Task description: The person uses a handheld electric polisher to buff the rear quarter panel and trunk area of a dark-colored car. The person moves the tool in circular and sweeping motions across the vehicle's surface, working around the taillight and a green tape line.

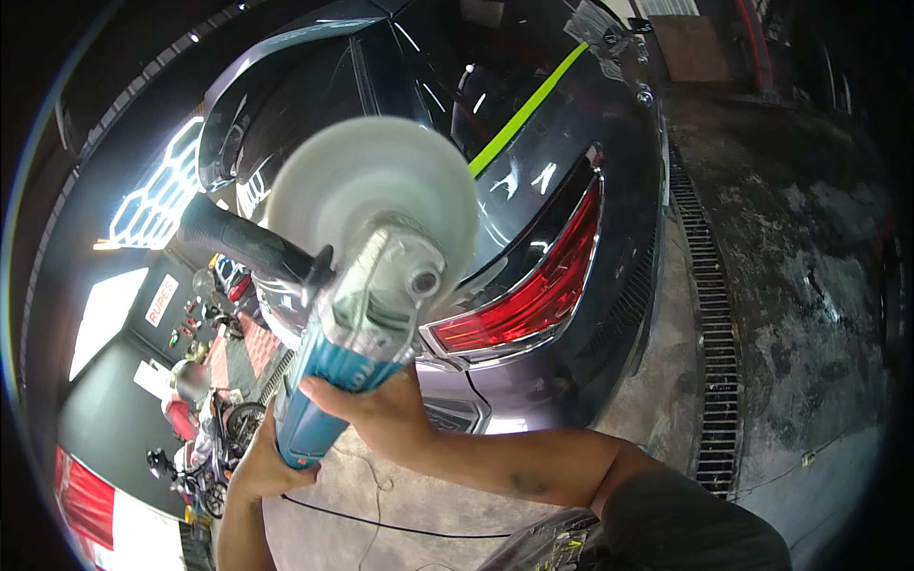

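Observation:
Both my hands are around the teal body of a power polisher (314,421) with a grey metal gear head. My right hand (389,414) grips the body just behind that head, thumb across the top. Farther back, my left hand (275,464) holds the rear end. A black side handle (246,239) sticks out to the left with no hand on it. The round pale polishing pad (343,171) looks blurred, as if spinning. Beyond it is the dark car's rear corner, with a red tail light (528,292); whether the pad touches the paint is hidden.
Yellow-green tape (528,110) runs along the car's body. A black cable (393,527) crosses the concrete floor below the polisher. A drain grate (716,342) lies right of the car. Motorcycles (207,457) and a person (182,407) are at left, near hexagonal lights (161,193).

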`<state>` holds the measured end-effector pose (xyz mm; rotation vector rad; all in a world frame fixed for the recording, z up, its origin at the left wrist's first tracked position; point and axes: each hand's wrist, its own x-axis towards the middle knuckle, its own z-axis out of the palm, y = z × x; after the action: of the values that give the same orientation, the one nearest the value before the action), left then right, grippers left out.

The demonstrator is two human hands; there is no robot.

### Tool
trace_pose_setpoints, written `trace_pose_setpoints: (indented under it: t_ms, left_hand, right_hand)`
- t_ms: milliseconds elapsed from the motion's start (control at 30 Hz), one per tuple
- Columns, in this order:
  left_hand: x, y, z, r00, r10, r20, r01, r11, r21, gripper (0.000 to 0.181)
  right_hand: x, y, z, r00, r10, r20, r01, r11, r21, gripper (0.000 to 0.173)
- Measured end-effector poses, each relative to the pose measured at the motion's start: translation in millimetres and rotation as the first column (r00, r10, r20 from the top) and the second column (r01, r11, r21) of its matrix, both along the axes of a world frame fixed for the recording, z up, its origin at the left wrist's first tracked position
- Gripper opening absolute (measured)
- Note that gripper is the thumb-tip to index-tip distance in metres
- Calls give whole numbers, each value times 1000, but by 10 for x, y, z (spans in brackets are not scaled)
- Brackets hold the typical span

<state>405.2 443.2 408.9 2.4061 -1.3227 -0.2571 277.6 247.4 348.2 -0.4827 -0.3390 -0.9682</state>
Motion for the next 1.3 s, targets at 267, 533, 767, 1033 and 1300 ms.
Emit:
trace_pose_setpoints:
  t_ms: [267,533,767,1033,1300]
  left_hand:
    - [229,-295,152,999,-8,-40,5,998,-56,107]
    - [610,29,-205,995,-7,-102,6,1000,-16,118]
    - [993,-192,-269,989,-53,-136,48,998,-40,94]
    - [1192,-81,-377,989,16,-146,-12,1000,29,93]
    - [1356,6,-561,980,-8,-199,11,1000,16,96]
  right_hand:
    - [273,-190,208,1000,21,19,-22,1000,20,86]
    - [416,119,-176,975,-221,-34,214,966,-142,86]
    - [746,80,-94,985,-174,-13,172,981,-90,91]
    - [908,179,-279,939,-343,-28,332,925,-185,103]
    - [980,332,-320,928,-369,-52,358,922,-150,110]
